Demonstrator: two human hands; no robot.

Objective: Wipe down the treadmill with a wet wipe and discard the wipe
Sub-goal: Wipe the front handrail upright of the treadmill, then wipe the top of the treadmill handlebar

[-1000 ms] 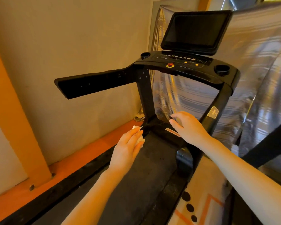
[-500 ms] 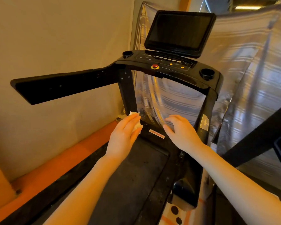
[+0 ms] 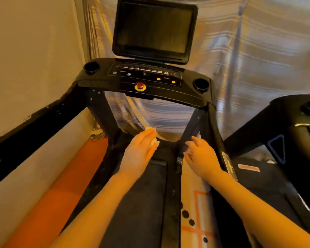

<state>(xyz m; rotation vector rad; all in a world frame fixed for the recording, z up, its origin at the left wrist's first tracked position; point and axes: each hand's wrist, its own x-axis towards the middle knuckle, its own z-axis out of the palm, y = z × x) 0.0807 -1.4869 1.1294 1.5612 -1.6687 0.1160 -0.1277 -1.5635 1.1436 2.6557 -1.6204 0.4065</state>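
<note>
A black treadmill with a dark screen and a red stop button fills the middle of the view. My left hand lies flat with straight fingers on a white wet wipe, pressing it onto the front hood at the base of the left upright. The wipe shows only at my fingertips. My right hand rests with relaxed fingers near the base of the right upright, holding nothing I can see. The dark belt runs back between my forearms.
A beige wall and an orange floor strip lie left. The left handrail juts toward me. A striped silvery sheet hangs behind. A second black treadmill stands right, with patterned flooring between them.
The view has swung right and now faces the console head-on. My left hand with the wipe slid right along the front hood, and my right hand moved to the right upright's base.
</note>
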